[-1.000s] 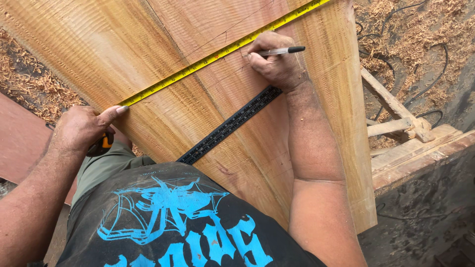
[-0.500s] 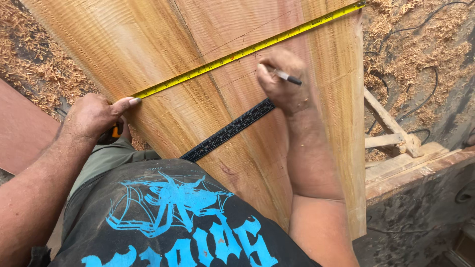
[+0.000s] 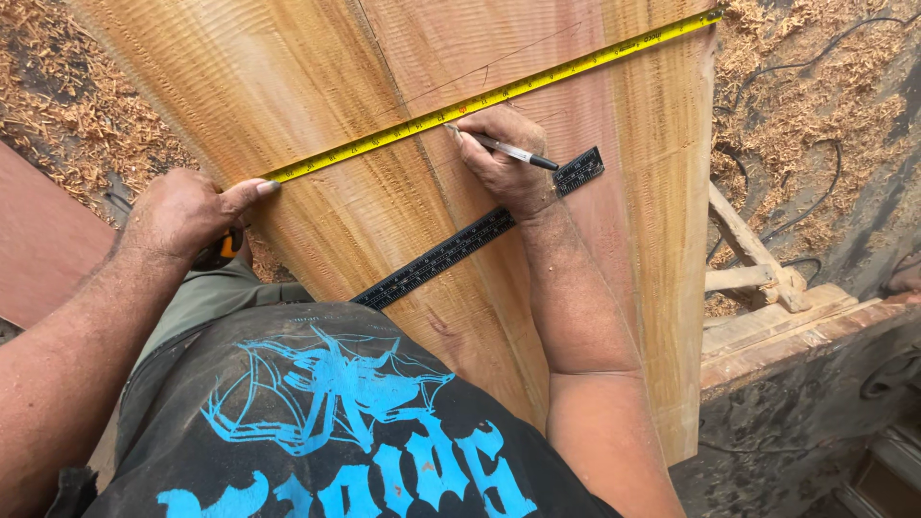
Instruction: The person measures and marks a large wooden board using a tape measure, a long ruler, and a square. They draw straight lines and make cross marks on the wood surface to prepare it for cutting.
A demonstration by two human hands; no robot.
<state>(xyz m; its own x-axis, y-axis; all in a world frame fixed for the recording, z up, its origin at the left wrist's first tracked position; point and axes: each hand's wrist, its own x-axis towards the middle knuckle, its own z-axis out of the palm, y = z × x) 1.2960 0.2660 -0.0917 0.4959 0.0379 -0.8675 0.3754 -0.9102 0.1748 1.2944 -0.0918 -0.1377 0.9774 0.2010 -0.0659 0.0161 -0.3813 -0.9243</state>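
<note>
A wide, rough-sawn wooden slab [image 3: 317,96] fills the middle of the view. A yellow tape measure blade [image 3: 576,65] stretches across it from the left edge to the right edge. My left hand [image 3: 187,211] grips the tape's case at the slab's left edge, index finger pressing the blade down. My right hand [image 3: 504,158] holds a pen [image 3: 513,152] with its tip on the wood just under the tape. A black metal ruler [image 3: 451,254] lies diagonally on the slab, partly under my right wrist.
Wood shavings [image 3: 67,115] cover the ground on the left and upper right. Timber offcuts [image 3: 758,264] and a dark cable [image 3: 815,67] lie right of the slab. A reddish board [image 3: 38,240] sits at the left. My dark printed shirt fills the bottom.
My right hand turned the pen from pointing away to tip-down on the wood beneath the tape. The left hand kept holding the tape at the slab's edge.
</note>
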